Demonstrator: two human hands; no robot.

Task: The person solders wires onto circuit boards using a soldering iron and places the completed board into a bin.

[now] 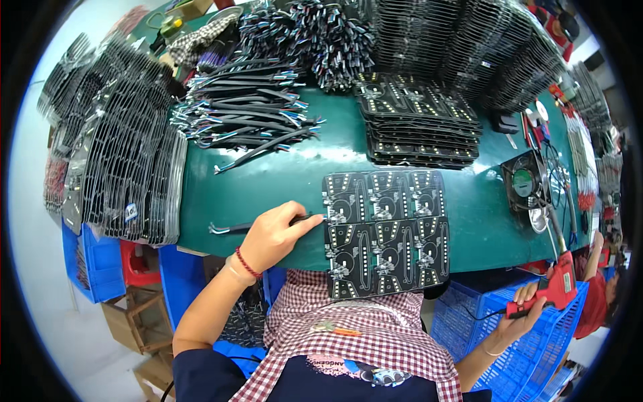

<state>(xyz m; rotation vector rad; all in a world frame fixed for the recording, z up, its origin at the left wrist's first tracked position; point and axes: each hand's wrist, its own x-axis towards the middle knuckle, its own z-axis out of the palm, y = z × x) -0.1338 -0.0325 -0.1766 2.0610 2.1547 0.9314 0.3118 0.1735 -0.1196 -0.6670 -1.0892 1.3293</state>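
Note:
My left hand [271,236] pinches a short black cable [234,229] with bare coloured wire ends. One end of the cable meets the left edge of a black circuit board panel [412,224], which lies in front of me and overhangs the table's near edge. The panel carries rows of small pale components. Off to the right, my right hand [524,318] is wrapped round the handle of a red soldering gun [561,280]. Its thin metal tip points up beside a small metal dish [538,220] and a black fan [524,181].
More cables [248,110] lie heaped at the back left of the green table [214,194]. A stack of board panels [422,134] stands behind my work, with tall board stacks [127,154] at far left and back right. Blue crates [462,315] sit below the table.

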